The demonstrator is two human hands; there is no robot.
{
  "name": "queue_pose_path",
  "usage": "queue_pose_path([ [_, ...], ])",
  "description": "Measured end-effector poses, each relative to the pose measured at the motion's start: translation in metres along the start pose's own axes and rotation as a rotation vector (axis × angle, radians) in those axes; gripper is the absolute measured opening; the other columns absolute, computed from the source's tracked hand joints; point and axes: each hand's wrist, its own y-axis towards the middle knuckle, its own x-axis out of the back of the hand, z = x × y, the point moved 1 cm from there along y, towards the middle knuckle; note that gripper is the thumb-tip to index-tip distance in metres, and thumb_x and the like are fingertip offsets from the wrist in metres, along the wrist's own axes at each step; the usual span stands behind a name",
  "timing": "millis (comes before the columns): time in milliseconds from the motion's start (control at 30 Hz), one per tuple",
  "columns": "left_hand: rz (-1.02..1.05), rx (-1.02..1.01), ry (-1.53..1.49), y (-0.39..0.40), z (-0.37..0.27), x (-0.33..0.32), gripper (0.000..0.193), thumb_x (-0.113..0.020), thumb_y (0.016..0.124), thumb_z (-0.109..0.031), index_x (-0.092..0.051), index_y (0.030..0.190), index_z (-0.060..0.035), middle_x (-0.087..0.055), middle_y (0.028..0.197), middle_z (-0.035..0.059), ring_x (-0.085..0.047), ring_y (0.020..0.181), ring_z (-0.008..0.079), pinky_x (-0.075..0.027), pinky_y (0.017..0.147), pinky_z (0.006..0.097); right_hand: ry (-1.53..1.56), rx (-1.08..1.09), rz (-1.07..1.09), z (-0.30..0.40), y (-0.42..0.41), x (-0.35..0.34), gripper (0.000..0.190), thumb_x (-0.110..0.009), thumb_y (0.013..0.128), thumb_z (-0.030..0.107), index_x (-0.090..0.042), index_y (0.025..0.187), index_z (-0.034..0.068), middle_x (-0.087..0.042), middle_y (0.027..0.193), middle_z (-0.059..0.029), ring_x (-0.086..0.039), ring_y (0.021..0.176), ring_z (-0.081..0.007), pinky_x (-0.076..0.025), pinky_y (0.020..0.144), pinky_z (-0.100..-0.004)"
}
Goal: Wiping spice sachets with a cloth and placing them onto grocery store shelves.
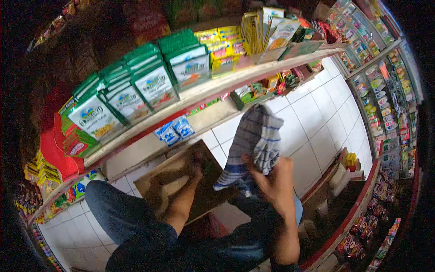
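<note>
My right hand (273,183) holds a striped cloth (243,146), dark grey with blue and white bands, which hangs over the tiled floor and the edge of a cardboard box. The open cardboard box (153,182) lies in front of me, between my knees. My left hand (198,165) reaches into it, dim and blurred, so its fingers and anything in them cannot be made out.
A shelf (190,91) crosses the view, lined with green and white sachets (154,85) and yellow packets (222,44). Blue and white packets (175,131) lie on the lower shelf. At right stand a red-edged shelf (353,217) and a glass cabinet (353,76) of small packs.
</note>
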Motion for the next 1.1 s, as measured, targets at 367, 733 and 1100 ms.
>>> queue_pose_path([
  [367,-0.073,0.006,-0.551,-0.076,-0.033,0.020,0.033,-0.048,0.097,-0.015,-0.050,0.127,-0.0024,-0.054,0.125,0.0087,-0.051,0.115,0.0261,-0.046,0.094,0.0427,-0.102,-0.099,0.158,0.025,0.005,-0.033,0.027,-0.069,0.080,0.013,-0.057,0.099,-0.001,-0.064,0.086,-0.0255,-0.061,0.081,-0.0453,-0.050,0.070,-0.0458],
  [733,0.107,-0.282,-1.306,-0.207,-0.259,0.106,0.079,-0.029,0.093,-0.067,-0.031,0.147,-0.0092,-0.040,0.146,0.0092,-0.040,0.133,0.0230,-0.028,0.113,0.0394,-0.197,0.574,0.353,0.040,-0.040,-0.160,0.054,-0.053,0.093,0.028,-0.042,0.129,-0.010,-0.040,0.132,-0.0360,-0.033,0.128,-0.0506,-0.018,0.115,-0.0490],
  [1100,0.175,-0.169,-1.390,-0.205,-0.249,0.102,0.078,-0.034,0.092,-0.066,-0.037,0.143,-0.0079,-0.044,0.142,0.0113,-0.042,0.130,0.0249,-0.028,0.112,0.0399,-0.242,0.476,0.258,0.029,-0.044,-0.172,0.057,-0.053,0.094,0.030,-0.041,0.130,-0.012,-0.040,0.134,-0.0353,-0.033,0.129,-0.0510,-0.021,0.114,-0.0499],
])
